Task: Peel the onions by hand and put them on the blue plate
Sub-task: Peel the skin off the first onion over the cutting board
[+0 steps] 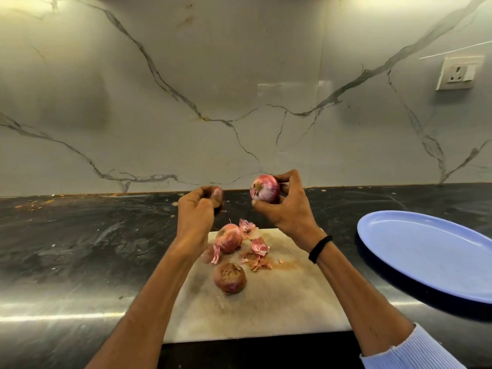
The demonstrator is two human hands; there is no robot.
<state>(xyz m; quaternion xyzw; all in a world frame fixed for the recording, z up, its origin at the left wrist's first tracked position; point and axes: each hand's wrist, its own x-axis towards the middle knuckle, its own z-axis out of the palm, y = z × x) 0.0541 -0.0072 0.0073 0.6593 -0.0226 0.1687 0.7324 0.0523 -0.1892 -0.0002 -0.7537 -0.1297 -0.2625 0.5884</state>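
Observation:
My right hand [286, 209] holds a partly peeled red onion [265, 188] in the air above the far edge of the white cutting board [279, 310], fingers curled round it. To its left, my left hand [198, 209] is raised with its fingertips pinched together on what looks like a small scrap of onion skin [217, 192]. Two unpeeled onions lie on the board: one [229, 237] near its far edge and one [229, 278] closer to me. The blue plate [431, 254] lies at the right with nothing on it.
Loose pink onion skins [259, 249] lie scattered on the board beside the onions. The board lies on a dark stone counter [80, 249] backed by a marble wall. A wall socket [456, 73] is at the upper right.

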